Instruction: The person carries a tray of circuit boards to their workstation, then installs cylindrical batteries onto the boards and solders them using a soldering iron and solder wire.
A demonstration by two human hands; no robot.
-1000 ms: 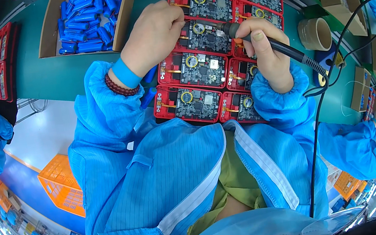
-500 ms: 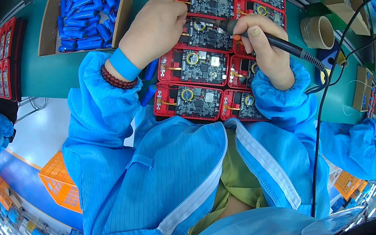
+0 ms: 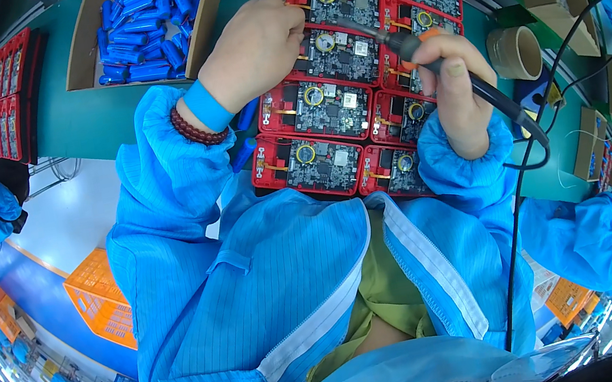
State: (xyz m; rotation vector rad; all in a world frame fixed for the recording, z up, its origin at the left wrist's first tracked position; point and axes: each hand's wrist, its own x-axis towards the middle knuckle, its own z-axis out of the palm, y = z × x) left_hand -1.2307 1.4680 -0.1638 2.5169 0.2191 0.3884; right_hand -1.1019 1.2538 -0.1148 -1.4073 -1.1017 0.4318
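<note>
Circuit board under work: red-framed, in the middle of the tray of boards on the green desk, between both hands.
Soldering iron: long axis slants from lower right up-left, tip toward that board.
Right hand: clamped on the iron.
Left hand: curled, fingertips at the board's left edge; contents hidden.
Battery box: well left.

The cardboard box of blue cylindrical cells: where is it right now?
In the head view the cardboard box of blue cylindrical cells sits at the top left on the green table, just left of the left hand and the red circuit boards.
</note>
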